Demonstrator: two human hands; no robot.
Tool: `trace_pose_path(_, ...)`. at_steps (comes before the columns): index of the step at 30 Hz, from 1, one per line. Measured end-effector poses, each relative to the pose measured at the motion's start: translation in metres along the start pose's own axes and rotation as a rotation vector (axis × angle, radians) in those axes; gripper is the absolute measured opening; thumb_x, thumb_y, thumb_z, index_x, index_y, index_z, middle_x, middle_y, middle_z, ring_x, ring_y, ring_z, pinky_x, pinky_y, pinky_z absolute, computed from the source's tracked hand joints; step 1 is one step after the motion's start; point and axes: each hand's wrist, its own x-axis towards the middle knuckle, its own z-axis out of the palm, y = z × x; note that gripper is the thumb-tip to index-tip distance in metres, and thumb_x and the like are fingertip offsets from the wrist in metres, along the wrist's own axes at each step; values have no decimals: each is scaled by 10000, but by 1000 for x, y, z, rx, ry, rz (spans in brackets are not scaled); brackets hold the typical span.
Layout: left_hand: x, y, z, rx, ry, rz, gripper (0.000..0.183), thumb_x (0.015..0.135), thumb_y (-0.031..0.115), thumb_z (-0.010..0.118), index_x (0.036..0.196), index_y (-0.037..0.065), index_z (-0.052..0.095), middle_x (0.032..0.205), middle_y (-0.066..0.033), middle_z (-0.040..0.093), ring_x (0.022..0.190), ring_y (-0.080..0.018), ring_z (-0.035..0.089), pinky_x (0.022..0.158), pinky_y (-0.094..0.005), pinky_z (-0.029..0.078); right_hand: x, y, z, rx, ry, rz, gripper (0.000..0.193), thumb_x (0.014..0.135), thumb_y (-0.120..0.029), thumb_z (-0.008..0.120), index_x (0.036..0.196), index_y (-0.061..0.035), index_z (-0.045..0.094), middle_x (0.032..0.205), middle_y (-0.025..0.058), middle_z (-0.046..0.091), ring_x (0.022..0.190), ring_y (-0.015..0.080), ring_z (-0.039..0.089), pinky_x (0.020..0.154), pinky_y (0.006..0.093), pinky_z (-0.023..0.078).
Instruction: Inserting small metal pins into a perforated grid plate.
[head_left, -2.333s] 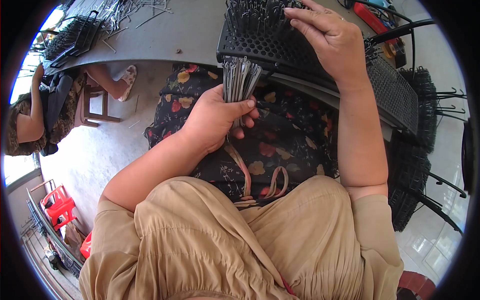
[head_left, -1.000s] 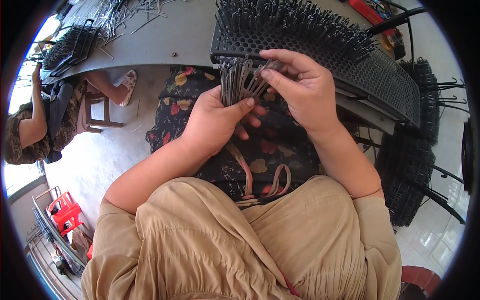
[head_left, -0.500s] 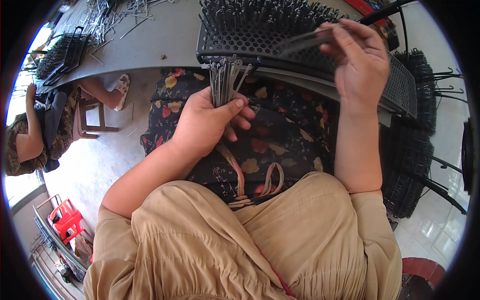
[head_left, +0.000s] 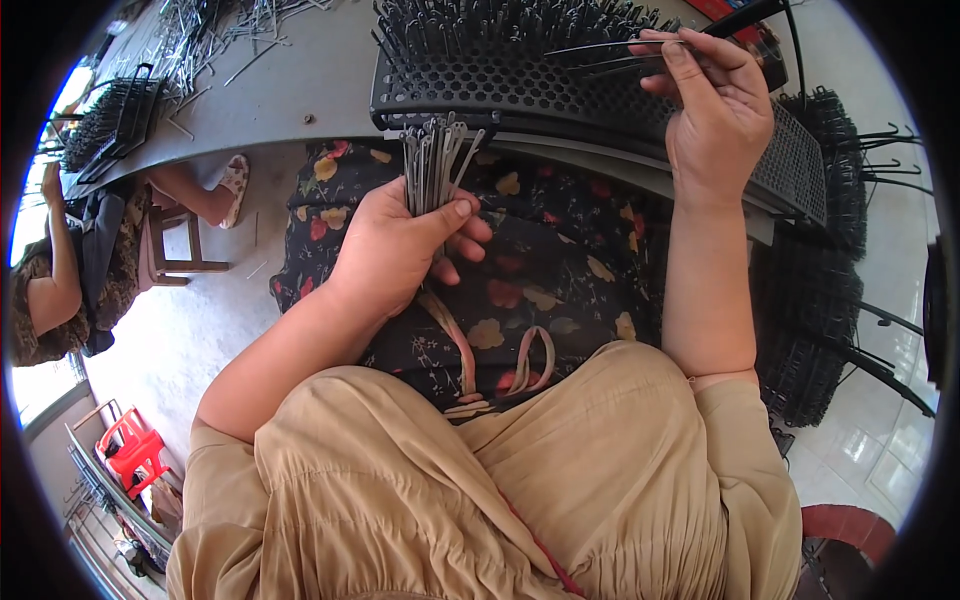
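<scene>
My left hand (head_left: 400,235) is closed around an upright bundle of thin grey metal rods (head_left: 432,165), their flattened ends pointing away from me. Raised at the right, my right hand (head_left: 718,115) pinches a few thin dark metal rods (head_left: 605,55) between thumb and fingers; their free ends stretch leftward. Below those rods is a black perforated metal rack (head_left: 480,88), from which many dark hooked rods (head_left: 520,22) stick up. The left-hand bundle stands just in front of the rack's near edge.
More loose rods (head_left: 215,40) lie scattered on the grey table (head_left: 270,100). At the left, another person (head_left: 60,270) sits near a second loaded rack (head_left: 105,120). Dark stacked racks with hooks (head_left: 815,330) stand at my right. A flowered cloth (head_left: 520,230) covers my lap.
My right hand has slowed, and its rods now show sharply instead of blurred. My left hand keeps its grip on the bundle. The whole view has shifted slightly.
</scene>
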Motion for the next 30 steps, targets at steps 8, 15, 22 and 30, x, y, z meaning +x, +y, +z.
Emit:
trace_pose_path(8, 1, -1, -1, -5, -10, -10, 120, 944, 86, 579, 1026, -1, 571, 857, -114, 675, 687, -161, 664, 506, -254, 509, -2, 5, 2, -19, -35, -11, 120, 913, 44, 598, 1033, 46, 603, 997, 207, 698, 900, 245, 708, 630, 228, 576)
trace_pose_path(15, 0, 0, -1, -6, -10, -9, 106, 944, 86, 582, 1010, 2, 579, 846, -105, 673, 682, -152, 660, 505, -252, 510, -6, -3, -12, -147, -109, -97, 114, 909, 35, 624, 1022, 33, 610, 992, 185, 706, 743, 99, 648, 570, 170, 471)
trace_pose_path(22, 0, -1, -3, -18, -15, -18, 110, 945, 92, 588, 1010, 4, 577, 848, -96, 670, 682, -146, 655, 508, -250, 511, -3, -5, -6, -258, -130, -191, 113, 878, 70, 646, 985, 34, 637, 959, 147, 710, 786, 112, 657, 695, 197, 516)
trace_pose_path(30, 2, 0, -4, -19, -17, -28, 120, 932, 79, 598, 1026, 6, 577, 843, -105, 671, 684, -163, 659, 502, -253, 505, -1, -7, -7, -258, -47, -60, 110, 865, 52, 675, 970, 21, 662, 923, 88, 714, 830, 107, 682, 704, 183, 538)
